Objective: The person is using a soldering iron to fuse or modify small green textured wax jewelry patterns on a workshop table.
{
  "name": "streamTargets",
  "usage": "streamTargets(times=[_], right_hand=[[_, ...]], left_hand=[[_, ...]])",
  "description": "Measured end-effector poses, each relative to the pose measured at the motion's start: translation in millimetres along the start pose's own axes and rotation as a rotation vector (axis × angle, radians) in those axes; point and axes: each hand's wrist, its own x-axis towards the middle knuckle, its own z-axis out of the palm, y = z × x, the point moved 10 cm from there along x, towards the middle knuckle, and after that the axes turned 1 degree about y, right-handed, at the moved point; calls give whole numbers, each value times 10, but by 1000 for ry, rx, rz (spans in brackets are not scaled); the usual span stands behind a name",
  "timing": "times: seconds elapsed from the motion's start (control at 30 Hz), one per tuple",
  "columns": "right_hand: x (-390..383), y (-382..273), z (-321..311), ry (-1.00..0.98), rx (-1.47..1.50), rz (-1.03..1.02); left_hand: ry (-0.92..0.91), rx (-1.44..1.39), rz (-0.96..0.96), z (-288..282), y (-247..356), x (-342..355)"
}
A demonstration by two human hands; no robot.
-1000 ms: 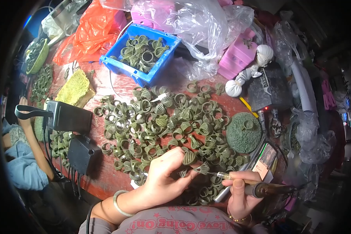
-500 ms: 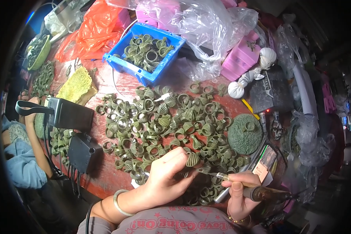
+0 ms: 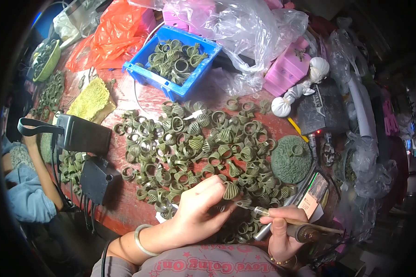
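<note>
Left hand [image 3: 199, 213]: thumb and forefinger pinch a striped green ring [image 3: 230, 190] (a pale bangle [image 3: 142, 241] circles the wrist).
Right hand [image 3: 284, 231]: fingers pinch a pen-like tool [image 3: 262, 211], its thin tip pointing toward the left hand.
Held ring: at the left fingertips, over the near part of the ring pile [image 3: 182, 157]; another striped piece shows by the tool tip (held or lying, I cannot tell).
Bench [image 3: 113, 210]: worn red top, its middle mostly covered by the loose rings.
In the way: both hands hide some near rings; a metal tube [image 3: 262, 231] lies just beside the right hand, partly hidden by it.
Right side: a round green pad [image 3: 289, 166] with a ring on it, a yellow stick [image 3: 298, 129], white cloth bundles [image 3: 281, 107] and a dark box [image 3: 323, 111] with a small red light.
Far side: a blue bin [image 3: 141, 73] of more rings, between a red bag [image 3: 118, 34] and clear plastic bags [image 3: 252, 34]; a pink box [image 3: 286, 71] farther right.
Left side: a yellow sponge [image 3: 87, 100], two black boxes [image 3: 85, 134] with cables, and another person's arm [image 3: 42, 173] beyond.
</note>
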Motion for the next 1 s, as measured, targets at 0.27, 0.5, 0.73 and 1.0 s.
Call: streamTargets(times=[0.27,0.5,0.73,1.0], right_hand=[[-55,65,-81,87,-7,35],[-25,95,-272,227,-30,100],[-55,25,-277,55,-458,-132],[-32,50,-222,-15,-579,-135]], left_hand=[[3,32,5,-2,14,16],[80,-274,-244,-74,-224,-26],[66,-304,-267,-71,-270,-32],[56,-351,-328,-42,-308,-15]])
